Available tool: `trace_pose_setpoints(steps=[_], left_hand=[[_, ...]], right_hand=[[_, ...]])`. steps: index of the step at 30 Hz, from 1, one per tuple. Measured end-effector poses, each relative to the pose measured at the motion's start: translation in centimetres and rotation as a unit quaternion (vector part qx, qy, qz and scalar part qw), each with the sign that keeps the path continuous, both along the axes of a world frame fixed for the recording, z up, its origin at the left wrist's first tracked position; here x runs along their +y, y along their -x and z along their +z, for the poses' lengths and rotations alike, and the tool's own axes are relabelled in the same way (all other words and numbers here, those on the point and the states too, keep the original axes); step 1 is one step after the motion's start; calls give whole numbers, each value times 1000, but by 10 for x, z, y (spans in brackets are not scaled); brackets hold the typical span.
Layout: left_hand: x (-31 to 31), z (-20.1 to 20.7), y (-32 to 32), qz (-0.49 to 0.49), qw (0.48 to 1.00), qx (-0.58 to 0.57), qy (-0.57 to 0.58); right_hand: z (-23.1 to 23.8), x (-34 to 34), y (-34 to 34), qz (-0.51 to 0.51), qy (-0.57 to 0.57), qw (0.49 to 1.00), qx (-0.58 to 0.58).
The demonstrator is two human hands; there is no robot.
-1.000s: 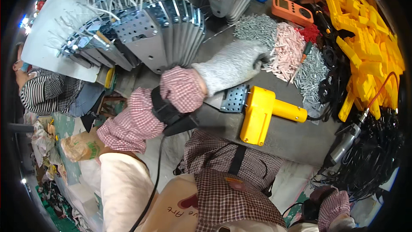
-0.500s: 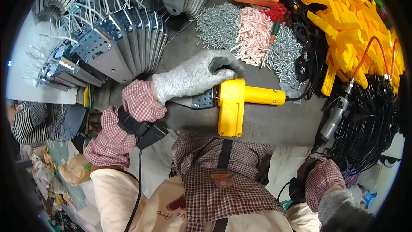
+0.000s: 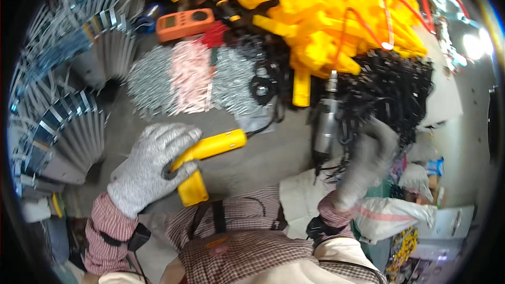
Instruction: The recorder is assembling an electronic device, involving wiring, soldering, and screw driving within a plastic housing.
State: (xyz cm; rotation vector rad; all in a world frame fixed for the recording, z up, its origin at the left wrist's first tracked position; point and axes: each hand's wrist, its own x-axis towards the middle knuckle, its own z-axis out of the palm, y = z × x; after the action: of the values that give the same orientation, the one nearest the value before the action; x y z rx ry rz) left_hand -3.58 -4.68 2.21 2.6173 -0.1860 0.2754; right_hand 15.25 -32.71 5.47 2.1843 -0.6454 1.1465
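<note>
My gloved left hand [image 3: 152,165] is closed round a T-shaped yellow plastic tool housing [image 3: 216,144], fingers over its top and thumb at the near side. A black cord leaves the housing's right end. The metal plate on its left end is hidden behind my hand. My gloved right hand [image 3: 365,165] is at the right, beside a heap of black cables [image 3: 392,87]; motion smears its fingers. Left of that hand, a silver air tool [image 3: 327,123] hangs from a red coiled hose [image 3: 363,18].
Grey screws [image 3: 150,81], pink sleeves [image 3: 190,76] and more screws [image 3: 234,81] lie in piles behind the housing. An orange multimeter [image 3: 185,24] sits beyond them. Yellow housings [image 3: 321,26] are heaped at the back; fanned metal plates with white wires [image 3: 66,131] stand at the left.
The view has turned to the right. My left hand has gone from resting over the housing to wrapping it, and the housing is tilted. My right hand has come up from the lower right to the cables.
</note>
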Motion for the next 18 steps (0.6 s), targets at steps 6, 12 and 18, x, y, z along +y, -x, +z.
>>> trace_pose_setpoints(steps=[6,12,18], left_hand=[[-38,-6,-37,-13,998,60,-2],[-43,-3,-51,1,992,123,-40],[-43,-20,-58,25,989,143,-31]], right_hand=[[-55,-63,-19,577,-368,686,245],[-47,-77,-32,578,-740,262,222],[17,62,2,660,-640,-358,161]])
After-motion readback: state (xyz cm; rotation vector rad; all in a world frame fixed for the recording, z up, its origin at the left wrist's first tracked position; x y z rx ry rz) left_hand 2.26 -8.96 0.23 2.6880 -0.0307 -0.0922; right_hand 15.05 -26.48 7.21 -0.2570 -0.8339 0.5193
